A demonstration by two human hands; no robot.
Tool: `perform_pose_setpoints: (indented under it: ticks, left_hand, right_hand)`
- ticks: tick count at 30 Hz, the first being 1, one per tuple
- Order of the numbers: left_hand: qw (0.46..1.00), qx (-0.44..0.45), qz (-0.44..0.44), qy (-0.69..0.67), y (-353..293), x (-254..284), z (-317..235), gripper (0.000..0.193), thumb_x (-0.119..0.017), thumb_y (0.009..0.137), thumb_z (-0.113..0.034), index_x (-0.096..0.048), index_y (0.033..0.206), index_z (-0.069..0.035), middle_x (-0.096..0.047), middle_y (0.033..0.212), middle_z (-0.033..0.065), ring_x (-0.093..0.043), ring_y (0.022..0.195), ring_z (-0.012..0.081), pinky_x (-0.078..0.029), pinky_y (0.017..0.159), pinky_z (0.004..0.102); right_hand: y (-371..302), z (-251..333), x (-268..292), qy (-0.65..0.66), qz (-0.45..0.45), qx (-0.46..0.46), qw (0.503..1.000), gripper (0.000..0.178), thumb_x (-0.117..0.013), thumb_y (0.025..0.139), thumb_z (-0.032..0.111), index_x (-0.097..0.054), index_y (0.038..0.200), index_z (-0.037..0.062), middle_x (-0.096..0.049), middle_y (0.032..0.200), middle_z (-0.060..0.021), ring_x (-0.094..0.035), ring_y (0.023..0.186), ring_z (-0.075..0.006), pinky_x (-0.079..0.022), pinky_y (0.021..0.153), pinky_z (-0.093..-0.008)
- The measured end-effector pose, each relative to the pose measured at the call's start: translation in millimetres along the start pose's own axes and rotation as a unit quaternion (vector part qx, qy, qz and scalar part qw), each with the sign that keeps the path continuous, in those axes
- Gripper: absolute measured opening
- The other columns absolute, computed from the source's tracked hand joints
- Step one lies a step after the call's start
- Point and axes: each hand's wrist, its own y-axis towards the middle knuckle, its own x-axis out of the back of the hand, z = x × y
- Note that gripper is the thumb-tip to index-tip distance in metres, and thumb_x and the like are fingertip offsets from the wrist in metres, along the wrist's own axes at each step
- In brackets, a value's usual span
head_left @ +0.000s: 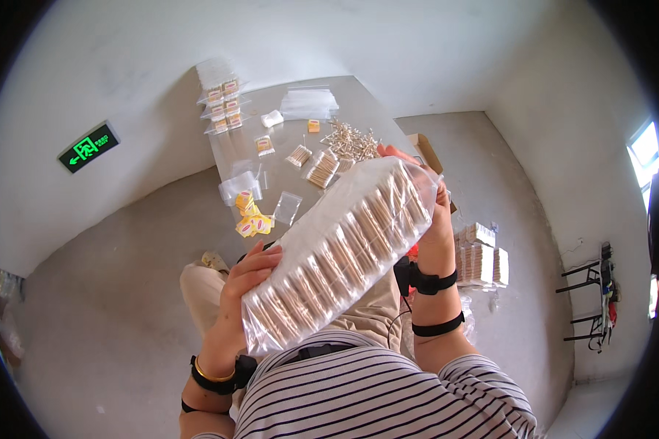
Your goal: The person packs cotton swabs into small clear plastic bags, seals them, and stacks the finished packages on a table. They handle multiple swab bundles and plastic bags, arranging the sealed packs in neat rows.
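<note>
Grey table (pixel 362 110): heaped loose swabs (pixel 353 140), clear bags (pixel 309 103), yellow packets (pixel 253 223).

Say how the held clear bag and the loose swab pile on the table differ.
The bag is held by the left hand and right hand; the pile lies on the table. Sticks in the bag lie side by side in bundles; those in the pile point every way. The bag encloses its sticks; the pile lies uncovered. Both contain many thin sticks.

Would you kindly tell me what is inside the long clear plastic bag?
Inside the long clear plastic bag between the left hand and right hand, bundled thin tan sticks show in a row; anything deeper is covered by them and cannot be seen.
</note>
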Motion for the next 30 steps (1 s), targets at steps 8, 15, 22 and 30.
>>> perform_pose_setpoints:
  ticks: [8, 15, 22, 30]
  left_hand:
    - [0.996, -0.052, 0.040, 0.055, 21.9, 6.2, -36.2, 0.053, -0.080, 0.082, -0.011, -0.050, 0.126, -0.011, -0.063, 0.131, 0.0145, -0.061, 0.127, 0.0387, -0.032, 0.117, 0.0635]
    - [0.996, -0.078, 0.029, -0.010, 17.3, 8.0, -34.8, 0.053, -0.079, 0.084, -0.010, -0.049, 0.128, -0.012, -0.059, 0.133, 0.0170, -0.058, 0.129, 0.0403, -0.033, 0.116, 0.0646]
    - [0.985, 0.070, -0.151, -0.036, -11.4, -18.0, 13.5, 0.065, -0.086, 0.079, -0.011, -0.047, 0.131, -0.008, -0.051, 0.137, 0.0219, -0.059, 0.124, 0.0336, -0.044, 0.110, 0.0475]
    - [0.948, 0.296, -0.084, 0.081, -65.0, -24.7, 100.4, 0.095, -0.090, 0.074, -0.027, -0.036, 0.149, -0.004, -0.043, 0.147, 0.0198, -0.050, 0.131, 0.0322, -0.046, 0.107, 0.0435]
  right_hand:
    - [1.6, 21.4, -48.5, 0.051, -0.107, 0.079, 0.990, 0.013, -0.071, 0.092, 0.013, -0.062, 0.086, 0.0066, -0.062, 0.135, -0.0261, -0.049, 0.138, -0.0422, -0.038, 0.116, -0.0536]
    - [4.7, 36.3, -45.7, 0.061, 0.003, 0.141, 0.988, 0.018, -0.075, 0.090, 0.014, -0.062, 0.078, 0.0095, -0.066, 0.121, -0.0227, -0.055, 0.127, -0.0372, -0.044, 0.108, -0.0526]
    - [25.4, 36.9, -54.7, -0.052, 0.030, 0.065, 0.996, 0.011, -0.068, 0.095, 0.008, -0.061, 0.088, 0.0034, -0.063, 0.106, -0.0112, -0.059, 0.111, -0.0229, -0.046, 0.097, -0.0348]
    - [32.7, -21.9, -52.3, -0.274, -0.011, -0.005, 0.962, 0.002, -0.065, 0.095, -0.002, -0.067, 0.096, -0.0026, -0.067, 0.102, -0.0072, -0.062, 0.095, -0.0125, -0.047, 0.086, -0.0249]
